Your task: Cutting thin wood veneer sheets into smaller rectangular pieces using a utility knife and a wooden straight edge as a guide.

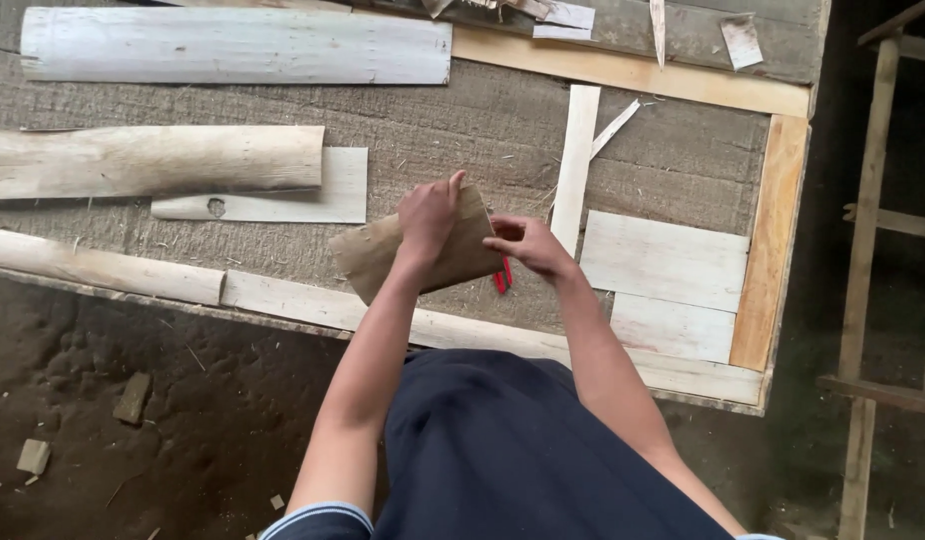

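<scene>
At frame centre, our left hand (428,215) closes its grip on a brown wood piece (383,258); our right hand (528,245) pinches a red tool (503,278) beside it, above the surface (463,120).

Head-worn view, steeply down, close.

**Boards laid out around the grip**

The left hand (429,215) and right hand (523,243) met on a flat wood piece (383,255) above the table (463,120). Just under the grip on the right lay a small tool (503,278). Behind the grip a narrow strip (575,165) ran away from it. Right of the grip lay two flat boards (668,258), one before the other. Left of the grip lay a log (153,160) on a plank (283,200), with a long board (233,45) behind them.
</scene>
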